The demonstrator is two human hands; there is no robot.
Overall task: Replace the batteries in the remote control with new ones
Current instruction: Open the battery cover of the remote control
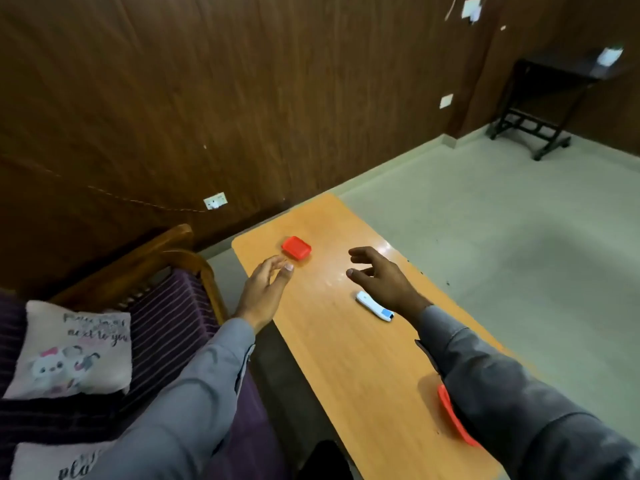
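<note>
Remote control [374, 305]: white with a blue end, lying flat near the right long edge of the orange table [346, 358], just under the right wrist.
Right hand [379, 277]: hovering above the table beyond the remote, fingers spread and loosely curved, holding nothing.
Left hand [266, 285]: at the left edge, fingers relaxed and empty, tips close to the small red tray [296, 248] near the far left corner.
Second red tray [453, 415]: at the near right edge, mostly hidden by the right sleeve.
Batteries: none visible; tray contents cannot be told.
Step in hand: likely picking up the remote. Draw the right hand back, grip the body by its long sides, turn it over to reach the battery cover.
</note>
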